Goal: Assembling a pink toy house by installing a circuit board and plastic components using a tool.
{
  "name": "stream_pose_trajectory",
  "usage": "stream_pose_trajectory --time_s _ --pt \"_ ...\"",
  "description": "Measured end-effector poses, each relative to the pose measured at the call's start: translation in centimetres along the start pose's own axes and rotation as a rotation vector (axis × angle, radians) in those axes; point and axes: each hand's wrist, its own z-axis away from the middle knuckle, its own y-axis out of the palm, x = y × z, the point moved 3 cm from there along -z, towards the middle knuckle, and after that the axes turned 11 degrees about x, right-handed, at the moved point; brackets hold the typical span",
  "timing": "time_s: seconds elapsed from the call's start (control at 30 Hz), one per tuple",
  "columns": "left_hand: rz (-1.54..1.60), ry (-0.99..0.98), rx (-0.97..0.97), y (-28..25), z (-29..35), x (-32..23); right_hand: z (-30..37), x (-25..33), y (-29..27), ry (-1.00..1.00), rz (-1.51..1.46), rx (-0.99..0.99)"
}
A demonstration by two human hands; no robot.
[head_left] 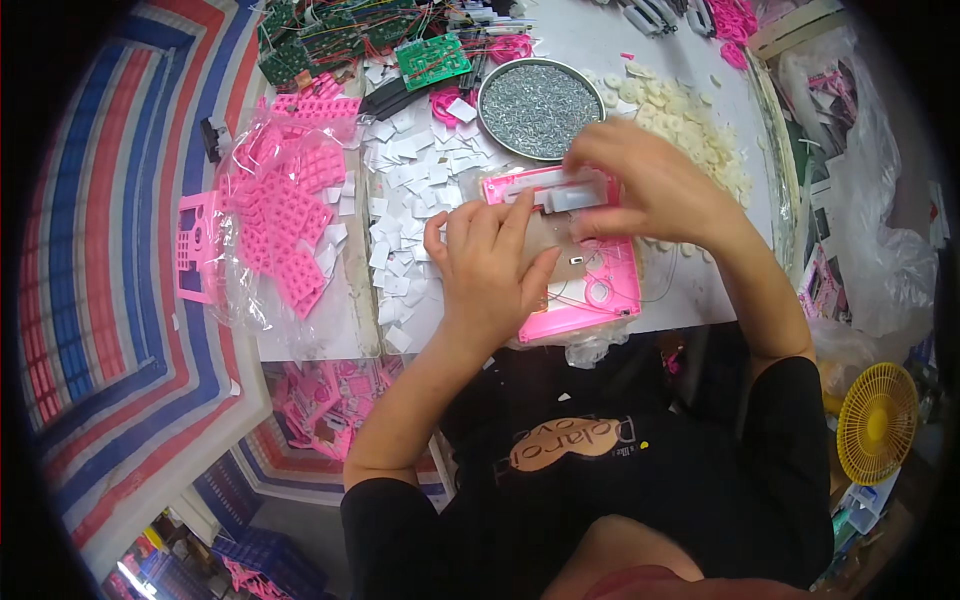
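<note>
Two hands (485,245) (655,180) over one pink casing (624,275), one round tray (481,112), dozens of white squares (462,110) and cream discs (690,125)

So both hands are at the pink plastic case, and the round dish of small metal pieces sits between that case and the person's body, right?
Not quite: the head view shows the round dish of small metal pieces beyond the pink plastic case, on the side away from the person's body.

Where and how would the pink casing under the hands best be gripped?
Probably by its near edge, from the wearer's side, fingers below and thumb on top: the pink casing shows that straight rim uncovered, while the left hand and right hand reach over parts farther up.
</note>
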Motion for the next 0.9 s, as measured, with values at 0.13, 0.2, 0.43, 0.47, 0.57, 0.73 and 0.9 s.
stream_pose_trajectory --time_s 0.13,0.2,0.43,0.47,0.57,0.73,0.9 --pt "-0.072 -0.051 0.049 -0.7 -0.8 -0.9 0.9 -0.9 2.6 -0.081 0.21 -0.217" --pt "-0.146 -0.102 0.073 -1.3 -0.8 -1.4 1.4 -0.4 3.7 -0.076 0.288 -0.297" --pt "-0.044 0.07 0.117 -2.8 -3.7 -0.3 1.8 0.4 4.2 -0.053 0.434 -0.376" --pt "0.035 0.079 0.173 -3.1 -4.8 1.0 1.8 -0.1 4.1 -0.039 0.353 -0.347" --pt "0.155 0.062 0.102 -2.1 -10.1 3.7 2.0 -1.5 3.5 0.032 0.09 -0.261" --pt "-0.332 0.145 0.173 1.5 -15.5 5.6 2.2 -3.0 4.5 -0.026 -0.065 -0.291" --pt "-0.414 0.193 0.165 2.5 -16.3 4.9 4.2 -6.9 0.0 0.032 -0.697 -0.293"
